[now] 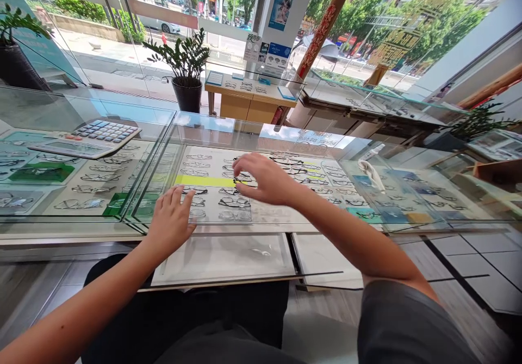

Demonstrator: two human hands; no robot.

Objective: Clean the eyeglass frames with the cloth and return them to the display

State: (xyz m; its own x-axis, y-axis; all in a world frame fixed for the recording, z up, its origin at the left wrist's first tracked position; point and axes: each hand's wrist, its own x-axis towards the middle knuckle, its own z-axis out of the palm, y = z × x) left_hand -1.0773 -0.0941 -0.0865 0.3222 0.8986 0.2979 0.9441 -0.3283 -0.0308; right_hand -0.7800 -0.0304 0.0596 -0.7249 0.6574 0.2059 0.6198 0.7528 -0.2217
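Observation:
Fingers spread, my left hand [173, 212] rests at the near edge of a glass display case [204, 227], beside the left column of eyeglasses [194, 190]. My right hand [263, 176] is over the middle of the case. Its thumb and fingers are curved, with a gap between them. Dark-framed eyeglasses [241, 181] show in that gap; whether the fingertips touch them I cannot tell. My right palm and wrist hide part of the rows. More eyeglasses [285, 161] lie to its right, and a yellow-green strip [204, 180] runs between the hands.
A calculator [101, 136] lies on the glass at left. Below the case's near edge are pale panels [228, 255], close to my lap. A whitish cloth-like item [370, 174] is at right. Beyond stand a potted plant [185, 70] and a wooden display table [248, 92] before the windows.

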